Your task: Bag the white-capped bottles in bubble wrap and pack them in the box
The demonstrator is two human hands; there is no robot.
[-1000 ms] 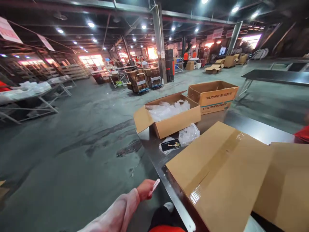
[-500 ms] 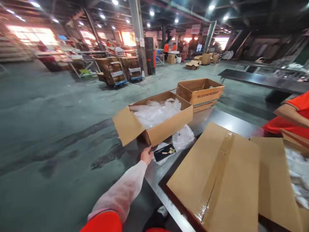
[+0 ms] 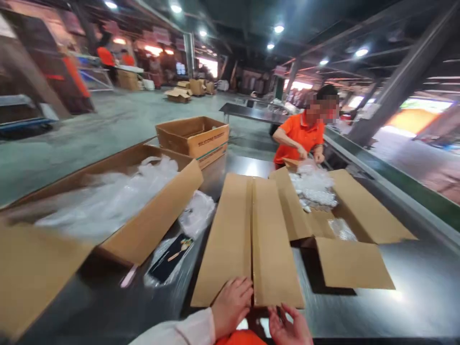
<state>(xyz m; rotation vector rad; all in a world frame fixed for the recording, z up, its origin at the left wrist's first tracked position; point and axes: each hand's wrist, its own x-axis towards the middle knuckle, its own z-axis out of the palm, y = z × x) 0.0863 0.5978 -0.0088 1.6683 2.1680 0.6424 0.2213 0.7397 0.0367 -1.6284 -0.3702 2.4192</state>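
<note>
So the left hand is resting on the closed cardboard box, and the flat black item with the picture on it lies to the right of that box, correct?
Not quite: the flat black item lies to the left of the closed cardboard box, as the head view shows. The left hand does rest on that box.

Left hand [image 3: 233, 304] on cardboard box [image 3: 233, 230].

It is a warehouse-like packing workshop, shown by the metal counter [image 3: 373, 306] with open cardboard boxes, plastic-wrapped goods [image 3: 312, 184], ceiling lamps [image 3: 279, 29], bare support pillars [image 3: 404, 72] and orange-shirted workers.
</note>
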